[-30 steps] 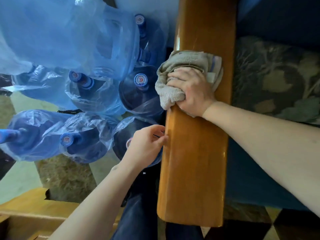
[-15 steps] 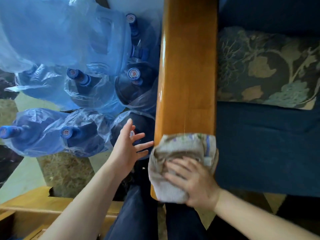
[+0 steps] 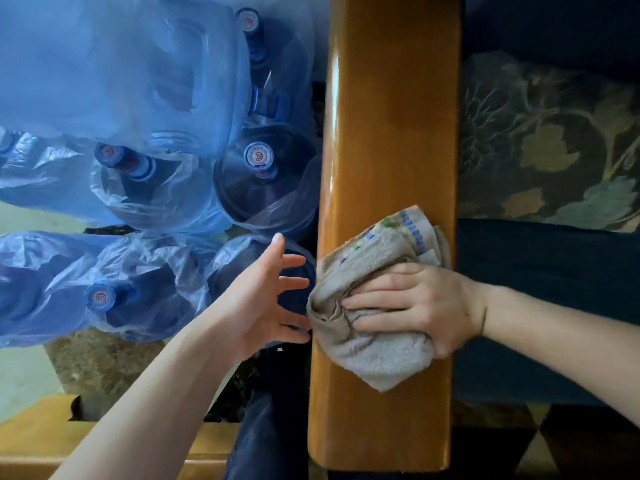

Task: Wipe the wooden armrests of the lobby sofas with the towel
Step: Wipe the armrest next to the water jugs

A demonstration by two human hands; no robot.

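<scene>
Your right hand (image 3: 415,306) is pressed flat on the towel (image 3: 367,306), fingers a bit spread and lying on top of the bunched grey cloth, pinning it to the wooden armrest (image 3: 388,133) rather than gripping it. The towel sits on the lower half of the armrest, spilling over its 9 o'clock edge. Your left hand (image 3: 263,292) is at 9 o'clock from the towel, fingers splayed wide and holding nothing; the fingertips look like they just touch the towel's edge, but it's hard to tell from this angle. Water jugs (image 3: 263,174) wrapped in blue plastic crowd the floor at 10 o'clock, and a leaf-patterned cushion (image 3: 554,143) sits at 2 o'clock on the dark blue sofa seat (image 3: 540,271).
</scene>
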